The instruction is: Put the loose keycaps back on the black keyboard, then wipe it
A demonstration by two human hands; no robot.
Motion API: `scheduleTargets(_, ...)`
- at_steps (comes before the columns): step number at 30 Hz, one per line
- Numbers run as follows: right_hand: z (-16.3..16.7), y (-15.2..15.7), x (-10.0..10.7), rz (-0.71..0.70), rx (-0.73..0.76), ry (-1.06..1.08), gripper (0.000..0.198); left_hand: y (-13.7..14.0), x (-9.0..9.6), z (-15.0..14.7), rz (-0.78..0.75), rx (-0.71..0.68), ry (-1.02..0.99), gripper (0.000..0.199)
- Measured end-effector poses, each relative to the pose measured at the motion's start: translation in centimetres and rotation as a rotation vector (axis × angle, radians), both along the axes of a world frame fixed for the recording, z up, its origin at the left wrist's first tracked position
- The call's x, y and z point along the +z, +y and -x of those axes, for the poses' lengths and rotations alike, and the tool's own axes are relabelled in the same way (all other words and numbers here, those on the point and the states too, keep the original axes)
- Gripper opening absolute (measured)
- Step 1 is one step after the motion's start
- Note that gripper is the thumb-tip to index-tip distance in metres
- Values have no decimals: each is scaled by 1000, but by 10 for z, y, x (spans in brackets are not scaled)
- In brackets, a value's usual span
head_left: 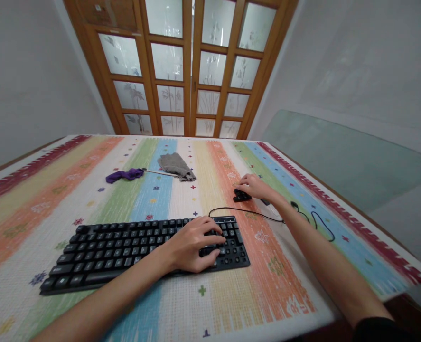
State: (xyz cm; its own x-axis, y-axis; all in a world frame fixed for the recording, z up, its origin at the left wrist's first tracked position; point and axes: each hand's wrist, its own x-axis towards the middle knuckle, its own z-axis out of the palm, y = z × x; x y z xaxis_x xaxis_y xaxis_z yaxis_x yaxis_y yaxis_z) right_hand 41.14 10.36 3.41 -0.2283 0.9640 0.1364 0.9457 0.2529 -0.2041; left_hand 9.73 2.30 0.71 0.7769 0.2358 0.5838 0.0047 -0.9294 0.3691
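Observation:
A black keyboard (117, 251) lies across the near part of the table, and several keycaps are off its number pad (233, 254), leaving bare switches. My left hand (196, 242) rests over the keyboard's right part, fingers spread and bent, fingertips touching the area beside the number pad. Farther out to the right, my right hand (253, 186) is closed at a small heap of black keycaps (241, 195), its fingertips on them. Exactly how many keycaps it grips is hidden by the fingers.
A grey cloth (176, 165), a purple cloth (125, 175) and a thin white stick (160, 172) with a dark tip lie beyond the keyboard. A black cable (246, 210) runs right beneath my right forearm. The striped tablecloth (153, 199) covers the table; wooden glass doors (189, 85) stand behind.

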Motion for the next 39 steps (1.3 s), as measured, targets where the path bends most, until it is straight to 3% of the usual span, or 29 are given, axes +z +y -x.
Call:
scheduleTargets(11,5,14,-7,100,23,-23,27,0,-1,0,-5,3,-17,24)
scheduleTargets(19,13,11,-3,7,-27,50,18,0,0,0,0,3,-7,24)
scheduleTargets(24,30,-29,13,-48,42,138,15,0,0,0,17,24,16,30)
scheduleTargets(29,62,-97,16,39,318,364,16,0,0,0,-8,27,0,32)
scheduleTargets(32,77,-129,12,88,380,379,14,0,1,-1,-21,23,9,31)
scheduleTargets(39,84,-149,-1,67,367,315,10,0,5,0,-47,5,43,28)
